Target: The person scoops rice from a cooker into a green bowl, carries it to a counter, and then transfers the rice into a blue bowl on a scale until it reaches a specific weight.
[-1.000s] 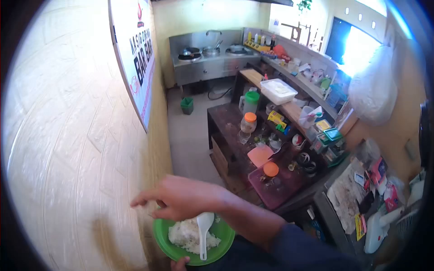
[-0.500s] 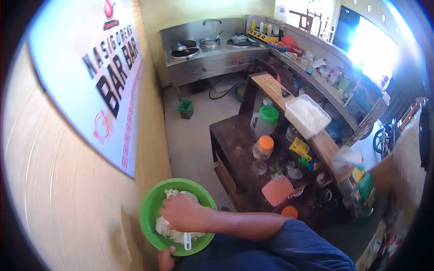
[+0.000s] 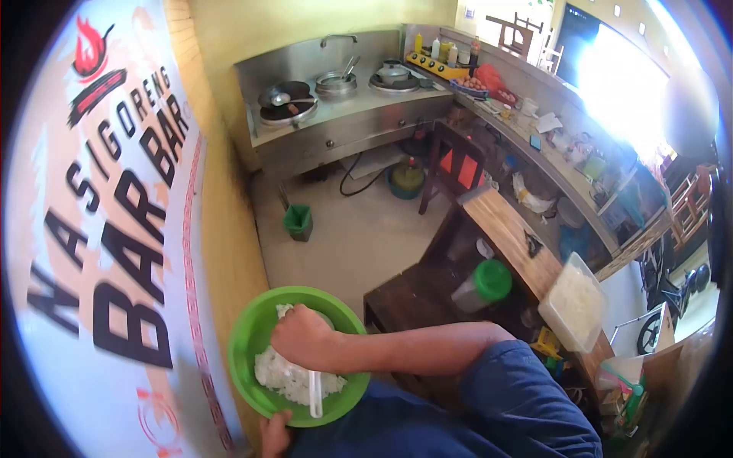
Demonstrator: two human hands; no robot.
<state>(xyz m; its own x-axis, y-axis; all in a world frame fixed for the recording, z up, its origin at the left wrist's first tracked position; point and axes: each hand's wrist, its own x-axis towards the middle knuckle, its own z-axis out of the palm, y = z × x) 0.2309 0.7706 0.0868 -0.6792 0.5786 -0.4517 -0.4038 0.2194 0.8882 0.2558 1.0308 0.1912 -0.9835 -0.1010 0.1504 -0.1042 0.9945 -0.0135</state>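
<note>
A round green basin (image 3: 243, 374) holds a mound of white cooked rice (image 3: 279, 374). Over the rice my right hand (image 3: 304, 337) is closed, knuckles up, and the fingertips are hidden beneath it; I cannot tell what they hold. A white plastic handle (image 3: 315, 393) sticks out from under the hand and wrist toward the near rim, its other end out of sight. At the basin's near left edge my left hand (image 3: 275, 433) grips the rim, thumb on top.
A yellow wall with a large printed banner (image 3: 130, 252) runs close along the left. Ahead stand a steel stove (image 3: 328, 126) with pans and a green bin (image 3: 298, 221). To the right, a dark table (image 3: 412, 294) bears a green-lidded jug (image 3: 489, 282); a rice-filled plastic tub (image 3: 576, 301) sits on a wooden ledge.
The view has shifted forward, with the stove nearer and the table lower right. Basin and both hands travel along together; the right hand stays closed over the rice.
</note>
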